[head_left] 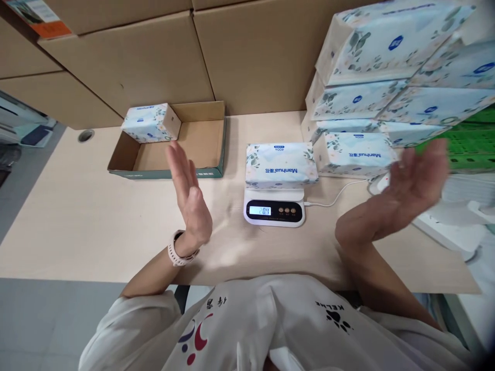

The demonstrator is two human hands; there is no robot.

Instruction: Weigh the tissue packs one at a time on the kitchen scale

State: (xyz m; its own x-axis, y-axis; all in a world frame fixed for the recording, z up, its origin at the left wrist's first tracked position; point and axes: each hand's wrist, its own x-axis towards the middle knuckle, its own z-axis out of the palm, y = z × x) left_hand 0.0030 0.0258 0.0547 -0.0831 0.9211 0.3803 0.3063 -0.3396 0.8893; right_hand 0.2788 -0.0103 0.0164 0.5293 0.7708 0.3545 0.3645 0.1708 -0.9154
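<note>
A pack of tissues (281,166) in pale blue floral wrap lies across the plate of a small white digital scale (274,214), whose lit display faces me. My left hand (191,201) is raised left of the scale, fingers stretched out and holding nothing; a pale watch band circles its wrist. On the other side, my right hand (406,190) is lifted with extended, slightly blurred fingers, also holding nothing. Behind it, a single tissue pack (353,154) rests on the table. Another tissue pack (150,123) sits in the left end of a shallow cardboard box (201,172).
Stacked tissue packs (359,100) rise at the back right, beside green crates (464,144). Large cardboard cartons (263,56) wall off the table's rear. A white cable (340,195) runs right from the scale. The table (96,226) has a round cable hole (85,135) at its far left.
</note>
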